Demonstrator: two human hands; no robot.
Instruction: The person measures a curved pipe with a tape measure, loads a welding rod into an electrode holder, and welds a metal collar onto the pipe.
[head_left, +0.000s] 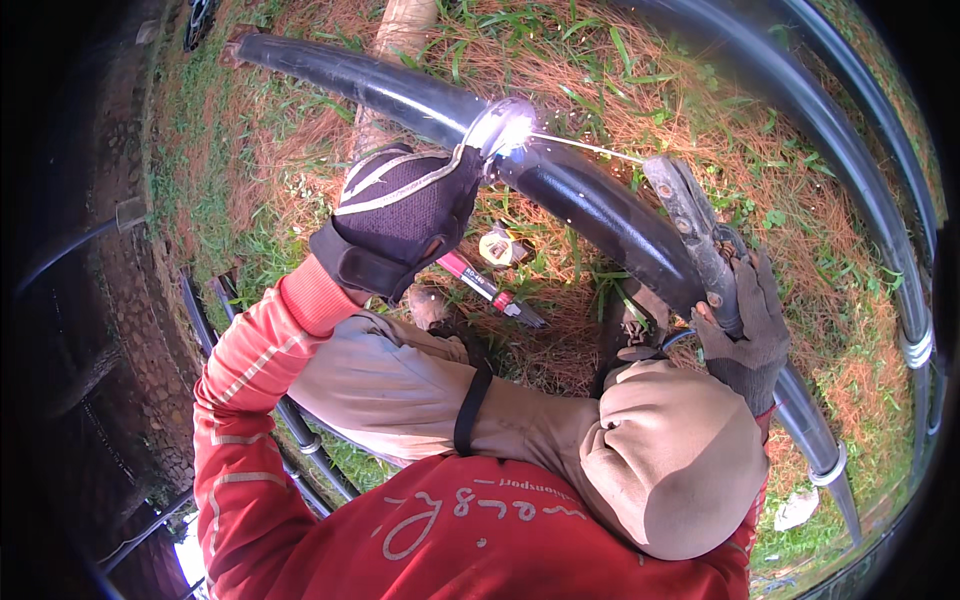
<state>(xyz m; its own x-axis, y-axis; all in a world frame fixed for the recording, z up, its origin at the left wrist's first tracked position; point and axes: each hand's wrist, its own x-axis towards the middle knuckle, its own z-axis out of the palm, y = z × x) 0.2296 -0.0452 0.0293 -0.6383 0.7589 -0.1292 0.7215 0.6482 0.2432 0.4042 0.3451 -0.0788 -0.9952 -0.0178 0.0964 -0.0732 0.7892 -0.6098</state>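
We are outdoors at a makeshift welding site: grass and dry pine needles (640,90) cover the ground beyond our gloved left hand (405,215), curved black steel pipes (600,210) arc beside it, and a bright welding arc (508,128) flares just above its fingers.

Curved pipe (590,205): dark metal, glossy, smooth. My left hand (400,215): dark knit cloth glove, matt. My right hand (750,330): grey fabric glove, worn, gripping scuffed dull-metal electrode holder (690,225). Sleeve (250,380): red cloth. Ground, 12 o'clock: dry straw, rough.
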